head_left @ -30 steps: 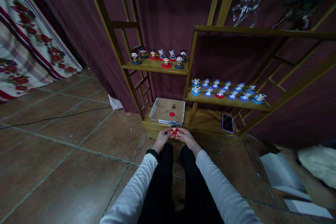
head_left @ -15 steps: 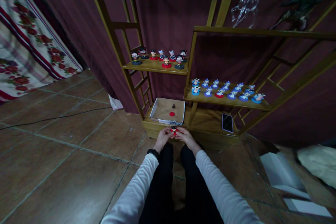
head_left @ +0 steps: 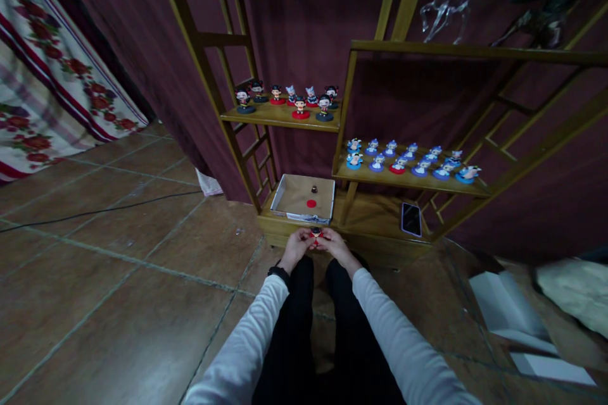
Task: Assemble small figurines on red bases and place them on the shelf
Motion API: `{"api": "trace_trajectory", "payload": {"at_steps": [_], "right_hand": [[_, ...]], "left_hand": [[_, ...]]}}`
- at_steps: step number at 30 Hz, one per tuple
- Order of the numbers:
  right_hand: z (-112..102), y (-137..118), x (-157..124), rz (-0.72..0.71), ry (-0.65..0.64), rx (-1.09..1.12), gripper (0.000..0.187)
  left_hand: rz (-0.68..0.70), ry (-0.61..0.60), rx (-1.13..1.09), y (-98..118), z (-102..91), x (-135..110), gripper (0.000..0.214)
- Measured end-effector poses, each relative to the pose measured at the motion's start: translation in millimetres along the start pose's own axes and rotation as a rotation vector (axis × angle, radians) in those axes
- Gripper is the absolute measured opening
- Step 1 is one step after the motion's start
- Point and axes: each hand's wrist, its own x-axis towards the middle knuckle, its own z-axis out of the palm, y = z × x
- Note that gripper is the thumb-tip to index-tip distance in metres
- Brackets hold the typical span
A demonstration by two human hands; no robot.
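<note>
Figurine: The small red-and-dark figurine (head_left: 316, 233) is between your two hands, in front of the low base of the wooden shelf unit (head_left: 280, 115); your fingers cover much of it.
Left hand: Your left hand (head_left: 297, 247) has its fingers closed on the figurine's left side; a black wristband (head_left: 279, 274) circles that wrist.
Right hand: Your right hand (head_left: 334, 244) pinches the figurine from the right, its fingertips close to those of the left.
Box: Just beyond your hands, a shallow open box (head_left: 291, 198) sits on the unit's lowest level, with a red disc (head_left: 311, 204) and, behind it, a tiny dark piece (head_left: 314, 189) inside.
Phone: To the right on that level lies a phone (head_left: 411, 219), dark screen up.
Left shelf: Above the box stand eight figurines (head_left: 299, 105) on red or dark round bases.
Right shelf: Lower and to the right, twelve pale figurines (head_left: 398, 164) stand in two rows, mostly on blue or purple bases, one on red.
Top right: A clear deer ornament (head_left: 449, 3) stands near a dark statue (head_left: 546, 22).
Floor: Brown tiles (head_left: 180, 278) surround you; a black cable (head_left: 104, 209) runs across them at left.
</note>
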Motion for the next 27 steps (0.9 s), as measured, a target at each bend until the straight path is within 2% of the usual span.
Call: {"api": "trace_trajectory", "payload": {"at_steps": [7, 20, 24, 27], "right_hand": [[2, -2, 2, 0.016, 0.030, 0.034, 0.040], [-5, -12, -6, 0.014, -0.071, 0.097, 0.049], [-5, -14, -7, 0.009, -0.131, 0.089, 0.050], [-5, -12, -6, 0.005, -0.125, 0.088, 0.053]], "left_hand": [[0.025, 0.007, 0.001, -3, 0.0, 2, 0.035], [0.093, -0.154, 0.032, 9, -3.2, -3, 0.043], [0.103, -0.140, 0.029, 3, -4.8, -1, 0.044], [0.110, -0.135, 0.017, 1, -5.3, 0, 0.044]]}}
